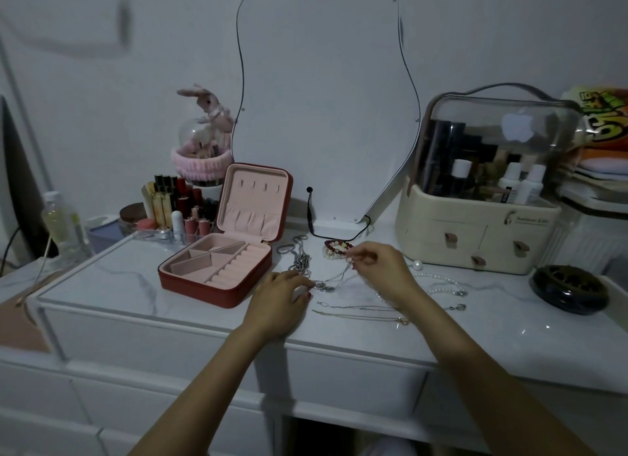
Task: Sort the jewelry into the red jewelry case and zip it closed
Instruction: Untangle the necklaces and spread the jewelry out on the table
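- The red jewelry case [217, 268] is sitting open at the left, its pink compartments showing nothing inside.
- The left hand [278, 299], palm down, is pinching one end of a thin silver chain necklace [334, 279] against the dresser top [102, 285].
- The right hand [377, 268], raised, is pinching the other end; lifting slowly should keep it from snagging the heavier chains [300, 262].

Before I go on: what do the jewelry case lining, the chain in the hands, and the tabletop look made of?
Red jewelry case: lining looks like matte pink velvet or suede-like fabric, no shine.
Thin chain, pinched by the right hand and left hand: silvery, likely metal, small glints.
Tabletop: glossy white with grey veins, marble or marble-look; cannot tell which.
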